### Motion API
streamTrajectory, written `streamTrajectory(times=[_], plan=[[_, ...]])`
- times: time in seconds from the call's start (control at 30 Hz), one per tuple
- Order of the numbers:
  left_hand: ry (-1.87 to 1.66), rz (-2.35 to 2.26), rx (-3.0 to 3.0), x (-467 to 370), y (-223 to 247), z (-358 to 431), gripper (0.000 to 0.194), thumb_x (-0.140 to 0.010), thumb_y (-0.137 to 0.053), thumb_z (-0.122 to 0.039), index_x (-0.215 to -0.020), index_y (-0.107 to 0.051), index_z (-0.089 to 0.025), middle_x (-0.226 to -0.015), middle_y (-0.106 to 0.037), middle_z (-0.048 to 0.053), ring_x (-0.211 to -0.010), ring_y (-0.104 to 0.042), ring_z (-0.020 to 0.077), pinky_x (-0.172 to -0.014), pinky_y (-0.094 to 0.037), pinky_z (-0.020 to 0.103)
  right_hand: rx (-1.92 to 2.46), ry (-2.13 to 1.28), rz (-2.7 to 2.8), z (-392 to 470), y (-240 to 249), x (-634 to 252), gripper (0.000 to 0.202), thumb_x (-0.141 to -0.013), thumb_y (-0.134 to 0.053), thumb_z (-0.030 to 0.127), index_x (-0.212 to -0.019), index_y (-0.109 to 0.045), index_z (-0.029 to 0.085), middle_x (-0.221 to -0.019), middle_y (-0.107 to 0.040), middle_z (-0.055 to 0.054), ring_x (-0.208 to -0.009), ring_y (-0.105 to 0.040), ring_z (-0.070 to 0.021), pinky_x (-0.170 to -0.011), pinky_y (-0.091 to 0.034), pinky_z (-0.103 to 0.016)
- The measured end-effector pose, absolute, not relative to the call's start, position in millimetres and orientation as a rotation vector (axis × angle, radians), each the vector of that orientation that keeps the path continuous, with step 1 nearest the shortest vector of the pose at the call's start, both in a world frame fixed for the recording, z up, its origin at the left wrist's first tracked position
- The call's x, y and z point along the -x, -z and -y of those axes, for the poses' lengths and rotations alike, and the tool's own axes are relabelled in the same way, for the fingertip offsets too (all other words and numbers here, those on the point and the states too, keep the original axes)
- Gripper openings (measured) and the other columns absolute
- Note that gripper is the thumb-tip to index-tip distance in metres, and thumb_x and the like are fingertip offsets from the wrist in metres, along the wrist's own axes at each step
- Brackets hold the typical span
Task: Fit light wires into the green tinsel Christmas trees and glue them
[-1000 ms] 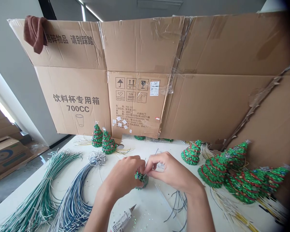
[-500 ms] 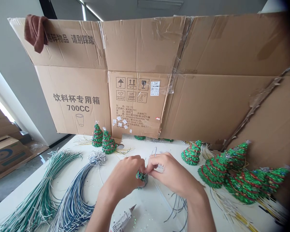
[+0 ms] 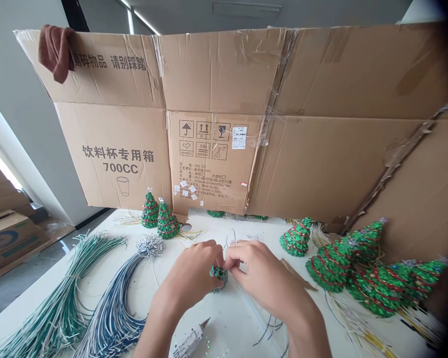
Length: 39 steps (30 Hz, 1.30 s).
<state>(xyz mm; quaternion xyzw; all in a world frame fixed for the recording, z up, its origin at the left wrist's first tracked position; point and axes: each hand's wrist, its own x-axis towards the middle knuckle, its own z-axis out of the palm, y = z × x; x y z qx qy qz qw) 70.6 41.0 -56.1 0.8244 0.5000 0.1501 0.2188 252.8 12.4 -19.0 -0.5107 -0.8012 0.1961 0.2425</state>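
My left hand (image 3: pixel 197 266) is closed around a small green tinsel Christmas tree (image 3: pixel 219 273), mostly hidden behind my fingers. My right hand (image 3: pixel 248 261) pinches a thin pale wire (image 3: pixel 230 236) right beside it, and a loop of the wire sticks up above my fingertips. Both sets of fingertips meet at the small tree. In front of my wrists lies a utility knife (image 3: pixel 191 342) with its blade out. To the left are a bundle of blue and white wires (image 3: pixel 119 298) and a bundle of green and white wires (image 3: pixel 65 293).
Two finished-looking trees (image 3: pixel 168 221) stand at the back left. Several more trees (image 3: pixel 328 266) sit or lie on the right, with loose yellow and white wires (image 3: pixel 366 323). Tall cardboard panels (image 3: pixel 212 74) wall off the back of the white table (image 3: pixel 224 323). A brown cloth (image 3: pixel 56 52) hangs over the cardboard.
My right hand has turned slightly and shifted in against the small tree. The wire end above it now curves into a loop. My left hand has stayed nearly still.
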Motion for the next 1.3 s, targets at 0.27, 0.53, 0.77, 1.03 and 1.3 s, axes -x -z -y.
streamTrajectory(times=[0.27,0.53,0.77,1.03,1.3], plan=[[-0.44,-1.375,-2.266,-71.0,55.3,-40.1,0.024,-0.077,-0.087,-0.012,-0.088,-0.068,-0.022,-0.099,-0.071,-0.001,-0.087,-0.063,0.0199,-0.071,-0.036,0.032,1.513,-0.458,2.201,-7.9,21.1,-246.0,0.032,-0.076,-0.05,-0.009,-0.066,-0.046,0.021,-0.075,-0.063,0.003,-0.072,-0.052,-0.016,-0.065,-0.032,-0.029],[-0.449,-1.386,-2.292,-70.4,57.2,-40.4,0.023,-0.079,-0.086,-0.012,-0.087,-0.066,-0.022,-0.099,-0.071,-0.001,-0.085,-0.064,0.0197,-0.068,-0.034,0.032,1.577,-0.465,2.219,-5.9,19.0,-243.0,0.033,-0.075,-0.051,-0.011,-0.065,-0.043,0.02,-0.075,-0.06,0.002,-0.073,-0.049,-0.0169,-0.066,-0.029,-0.031],[-0.447,-1.383,-2.292,-68.9,57.3,-42.8,0.021,-0.081,-0.083,-0.013,-0.086,-0.065,-0.022,-0.1,-0.072,0.0,-0.086,-0.065,0.0206,-0.067,-0.033,0.031,1.568,-0.503,2.225,-5.9,19.5,-242.6,0.033,-0.076,-0.052,-0.011,-0.066,-0.051,0.02,-0.079,-0.065,0.001,-0.076,-0.055,-0.0182,-0.068,-0.034,-0.03],[-0.425,-1.386,-2.298,-69.8,57.8,-41.9,0.02,-0.082,-0.082,-0.014,-0.089,-0.066,-0.022,-0.102,-0.073,0.0,-0.089,-0.067,0.0214,-0.069,-0.036,0.033,1.572,-0.444,2.209,-5.9,18.1,-243.1,0.034,-0.082,-0.055,-0.009,-0.068,-0.055,0.021,-0.081,-0.068,0.002,-0.078,-0.058,-0.0187,-0.068,-0.035,-0.03],[-0.484,-1.38,-2.28,-68.7,59.1,-42.1,0.021,-0.08,-0.08,-0.013,-0.087,-0.063,-0.023,-0.097,-0.071,-0.002,-0.087,-0.063,0.0208,-0.069,-0.033,0.033,1.563,-0.471,2.158,-6.3,17.7,-244.9,0.033,-0.087,-0.056,-0.006,-0.074,-0.064,0.024,-0.085,-0.072,0.002,-0.082,-0.062,-0.0194,-0.069,-0.037,-0.029]])
